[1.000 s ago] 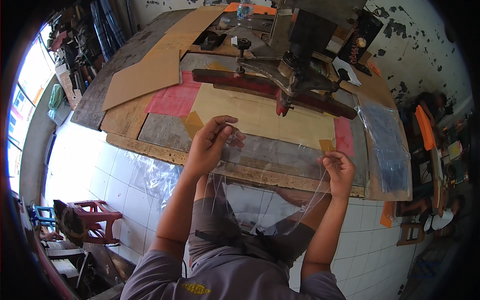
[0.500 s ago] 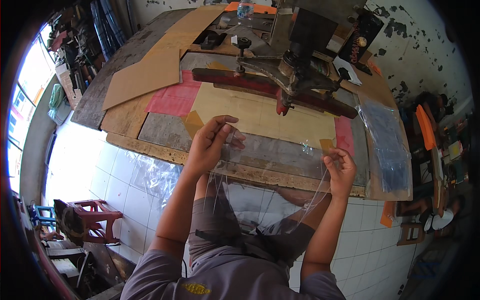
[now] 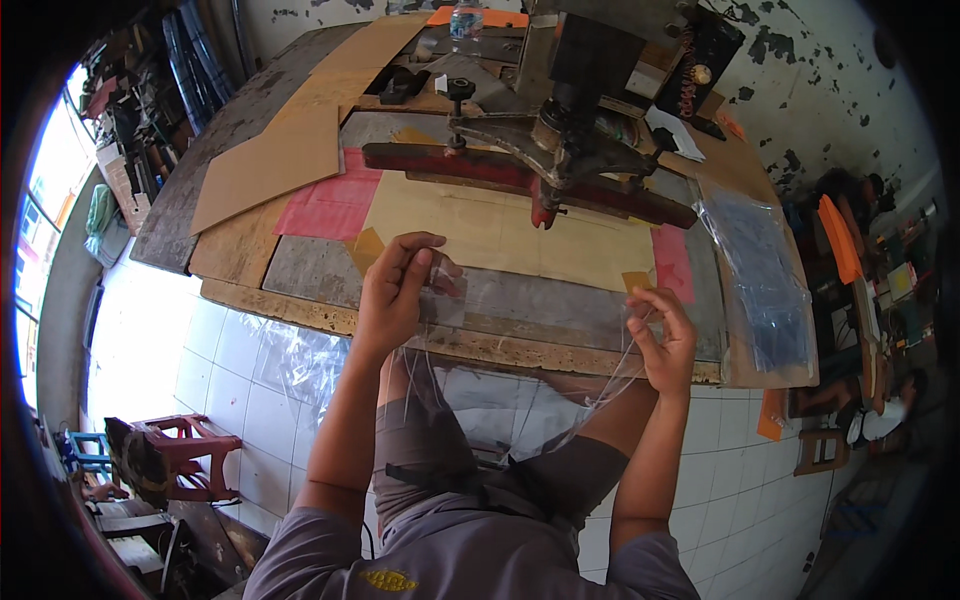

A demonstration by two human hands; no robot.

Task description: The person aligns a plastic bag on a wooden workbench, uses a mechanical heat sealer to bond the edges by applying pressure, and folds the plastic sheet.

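Note:
A clear plastic sheet is stretched between my two hands above the table's front edge, its lower part hanging over my lap. My left hand pinches its left end between thumb and fingers. My right hand grips the right end, fingers curled, close to a small tan tab. Past my hands a pale yellow sheet lies on the grey work plate, with pink pieces at its ends. Over it stands a press head with a long dark red bar.
Brown cardboard lies at the left of the table, and a stack of clear plastic sheets at its right. A plastic bottle stands at the back. A red stool and loose plastic are on the left; another person is at far right.
The view has shifted slightly, so the table and press sit a little further left. Both hands still hold the plastic sheet, and its hanging part looks narrower near my right hand.

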